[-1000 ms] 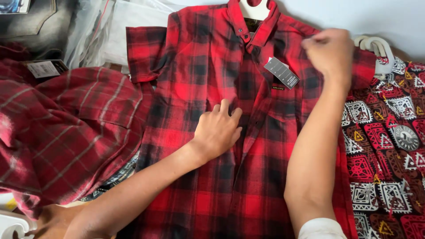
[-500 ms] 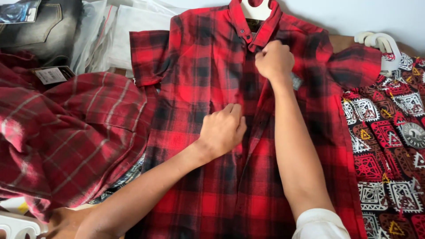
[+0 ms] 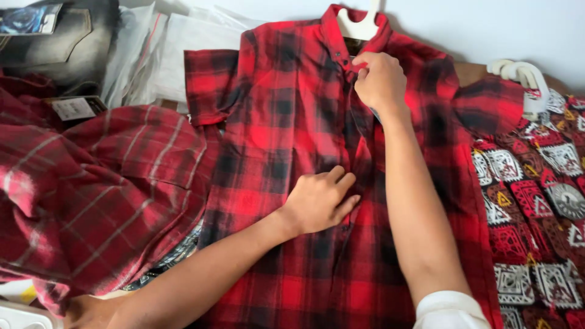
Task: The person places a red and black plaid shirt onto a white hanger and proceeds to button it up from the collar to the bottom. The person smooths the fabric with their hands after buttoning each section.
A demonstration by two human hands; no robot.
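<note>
A red and black plaid shirt [image 3: 280,122] lies spread flat on a white hanger [image 3: 358,27]. My left hand [image 3: 320,201] rests flat on the shirt's front placket near its middle, fingers together. Up at the collar, my right hand [image 3: 379,79] pinches the shirt's front edge just below the neck opening. The shirt's paper tag is mostly hidden under my right wrist.
A second red plaid shirt with pale stripes [image 3: 91,195] is bunched at the left. A patterned red, black and white shirt [image 3: 536,207] on another white hanger [image 3: 524,76] lies at the right. Dark jeans [image 3: 67,42] and clear plastic bags [image 3: 177,55] sit at the back left.
My right hand has moved from the shirt's right shoulder across to the collar and taken hold of the front edge. My left hand has stayed on the placket.
</note>
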